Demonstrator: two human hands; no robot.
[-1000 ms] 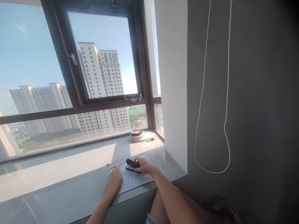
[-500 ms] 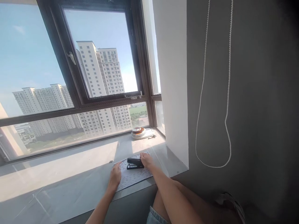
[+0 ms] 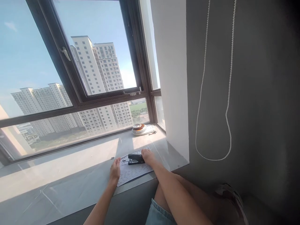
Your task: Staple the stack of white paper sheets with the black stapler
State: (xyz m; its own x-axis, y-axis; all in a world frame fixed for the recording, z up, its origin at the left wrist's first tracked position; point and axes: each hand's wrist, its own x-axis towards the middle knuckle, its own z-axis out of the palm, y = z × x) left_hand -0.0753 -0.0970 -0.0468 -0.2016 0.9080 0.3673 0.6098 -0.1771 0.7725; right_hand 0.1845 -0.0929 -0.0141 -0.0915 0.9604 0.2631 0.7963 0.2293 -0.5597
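Printed paper [image 3: 134, 174] lies on the windowsill near its front edge. My left hand [image 3: 114, 169] is closed on the paper's left edge, thumb and fingers near its upper left corner. On the paper rests a black stapler [image 3: 134, 159], its jaws apart and pointing left toward my left hand. My right hand [image 3: 148, 157] grips the stapler's rear end at the right. Whether the paper is one sheet or several I cannot tell.
A stack of plates [image 3: 140, 130] stands at the back corner of the sill [image 3: 77, 175], with a small chain-like item [image 3: 152, 132] beside it. A small dark piece [image 3: 112, 158] lies left of the paper. A beaded blind cord [image 3: 229, 125] hangs at the right.
My left hand has shifted slightly up along the paper's left edge, its fingers now closed around it. The right hand stays on the stapler, whose jaws look wider apart. The view has tilted slightly.
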